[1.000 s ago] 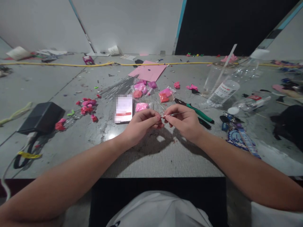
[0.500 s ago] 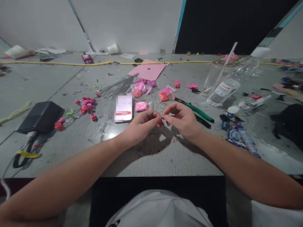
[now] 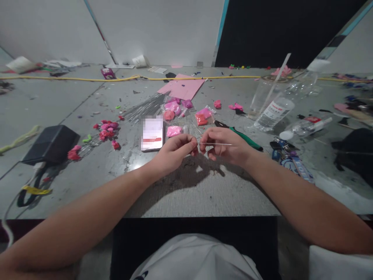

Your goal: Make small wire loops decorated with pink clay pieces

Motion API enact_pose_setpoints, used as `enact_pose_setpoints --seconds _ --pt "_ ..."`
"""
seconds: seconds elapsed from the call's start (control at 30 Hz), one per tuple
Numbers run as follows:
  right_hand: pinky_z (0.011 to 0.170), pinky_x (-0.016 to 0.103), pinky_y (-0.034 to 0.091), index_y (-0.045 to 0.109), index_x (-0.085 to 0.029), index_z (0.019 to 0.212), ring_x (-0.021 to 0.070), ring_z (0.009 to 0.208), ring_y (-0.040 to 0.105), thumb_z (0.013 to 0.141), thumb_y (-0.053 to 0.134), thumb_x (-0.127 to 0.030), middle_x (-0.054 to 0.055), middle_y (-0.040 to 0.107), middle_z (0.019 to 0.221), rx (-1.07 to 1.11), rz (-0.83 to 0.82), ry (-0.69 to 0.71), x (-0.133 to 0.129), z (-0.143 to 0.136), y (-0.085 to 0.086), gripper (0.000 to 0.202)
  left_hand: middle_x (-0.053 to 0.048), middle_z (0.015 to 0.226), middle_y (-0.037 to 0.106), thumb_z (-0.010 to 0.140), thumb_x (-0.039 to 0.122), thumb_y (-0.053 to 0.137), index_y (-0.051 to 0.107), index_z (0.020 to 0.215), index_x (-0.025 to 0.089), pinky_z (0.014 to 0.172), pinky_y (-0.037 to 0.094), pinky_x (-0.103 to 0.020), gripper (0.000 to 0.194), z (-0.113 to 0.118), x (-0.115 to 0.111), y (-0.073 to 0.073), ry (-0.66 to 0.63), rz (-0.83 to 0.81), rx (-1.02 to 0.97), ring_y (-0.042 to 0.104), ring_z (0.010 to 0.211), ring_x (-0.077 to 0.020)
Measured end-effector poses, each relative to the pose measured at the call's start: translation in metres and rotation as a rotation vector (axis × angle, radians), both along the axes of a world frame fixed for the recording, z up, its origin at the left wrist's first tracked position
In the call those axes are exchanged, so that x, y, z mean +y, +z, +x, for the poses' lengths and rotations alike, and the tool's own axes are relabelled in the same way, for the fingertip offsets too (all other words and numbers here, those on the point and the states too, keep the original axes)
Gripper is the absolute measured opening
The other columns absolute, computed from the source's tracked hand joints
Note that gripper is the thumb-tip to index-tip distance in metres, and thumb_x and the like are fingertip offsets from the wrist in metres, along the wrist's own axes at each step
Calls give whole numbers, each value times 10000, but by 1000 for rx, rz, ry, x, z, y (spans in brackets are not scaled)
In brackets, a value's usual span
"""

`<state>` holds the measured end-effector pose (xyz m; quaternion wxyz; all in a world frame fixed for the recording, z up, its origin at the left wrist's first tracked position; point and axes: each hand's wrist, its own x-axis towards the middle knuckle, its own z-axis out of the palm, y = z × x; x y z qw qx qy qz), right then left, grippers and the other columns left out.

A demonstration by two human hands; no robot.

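A: How many hands are over the table [image 3: 186, 200]?

B: Two, both bare: the left hand [image 3: 176, 152] and the right hand [image 3: 229, 137], fingertips nearly meeting just nearer the person than the clay packets.

A: And between them?

B: One thin metal wire [image 3: 218, 144], raised above the tabletop. The left thumb and forefinger pinch it near its left end. The right hand's fingers are loosely curled behind it; I can't tell whether they grip it.

A: Count the rest.

B: One smartphone [image 3: 153, 132] left of the hands, one pair of green-handled pliers [image 3: 250, 140] partly behind the right hand, one pink sheet [image 3: 184, 87], one black power adapter [image 3: 51, 144]. Two plastic bottles: one standing bottle [image 3: 274, 112], one lying bottle [image 3: 307, 126]. One clear cup [image 3: 260, 96], with one straw [image 3: 278, 79] in front of or inside it; I can't tell which. Two loose pink lumps, a smaller lump [image 3: 217, 104] and a wider lump [image 3: 236, 106]. The wire bundle [image 3: 145, 107] is too dense to count.

A: Which way does the held wire point?

B: Its long axis runs sideways, almost level, the free end pointing right across the right palm.
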<state>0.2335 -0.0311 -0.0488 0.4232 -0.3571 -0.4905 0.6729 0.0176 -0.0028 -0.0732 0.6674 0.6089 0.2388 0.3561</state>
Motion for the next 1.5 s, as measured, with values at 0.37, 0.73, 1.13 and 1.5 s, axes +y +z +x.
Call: enact_pose_setpoints --seconds 0.37,0.73,1.13,1.5 --pt "371 184 403 707 -166 852 111 510 607 914 822 -414 18 676 674 -388 -133 347 -2 41 34 279 -6 707 604 953 281 656 597 789 189 628 384 -280 197 0 7 9 191 50 158 542 656 -119" --pt "324 170 222 780 -111 985 41 304 357 963 737 -324 -68 551 450 -457 -202 417 -6 31 39 218 1 714 600 904 274 661 629 804 184 643 375 -293 138 -2 8 7 -11 154 264 522 670 -131" --pt "391 186 276 684 -176 798 59 418 420 963 757 -417 -61 528 509 -515 -12 191 -12 12 29 301 -11 719 633 924 356 725 665 815 175 696 423 -300 219 -2 7 4 -69 9 132 566 691 -142" --pt "449 214 298 627 -190 708 76 464 409 929 710 -251 -52 529 517 -342 73 236 -10 10 26 243 -21 724 622 913 353 743 674 804 176 697 413 -315 218 -4 7 7 -90 -102 70 564 710 -159"
